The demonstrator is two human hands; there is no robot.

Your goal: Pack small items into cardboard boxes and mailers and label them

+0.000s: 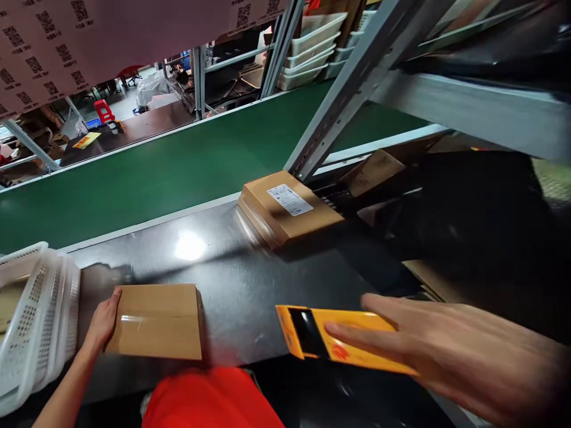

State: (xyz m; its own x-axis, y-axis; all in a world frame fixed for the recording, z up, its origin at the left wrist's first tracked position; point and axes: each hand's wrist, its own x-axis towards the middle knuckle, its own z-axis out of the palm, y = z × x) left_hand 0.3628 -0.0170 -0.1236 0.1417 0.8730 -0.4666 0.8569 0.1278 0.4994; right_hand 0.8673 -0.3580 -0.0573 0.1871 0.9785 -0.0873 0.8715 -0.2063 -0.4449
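Two boxes: a taped cardboard box [156, 321] lies flat on the dark worktop [250, 279] near the front edge; a second labelled box [289, 208] sits further back, by the green conveyor belt [169, 166]
Done so far: the near box looks closed, with a strip of clear tape across its top seam; the far box already carries a white printed label
Left to do: judging from this, the near box has no label on the face that shows and has not gone onto the belt
Left hand [103, 321]: fingers loosely curled against the left end of the near box, touching it and steadying it, not lifting
Right hand [428, 345]: blurred, fingers stretched out flat over a yellow tape dispenser [330, 339]; whether it grips the dispenser or only rests on it I cannot tell
Box to right hand: the near box lies to the left of the dispenser, apart from it, with bare worktop between
Box to left hand: touching, the hand at its left short edge
Nearby: a white mesh basket [40, 315] stands just left of the left hand
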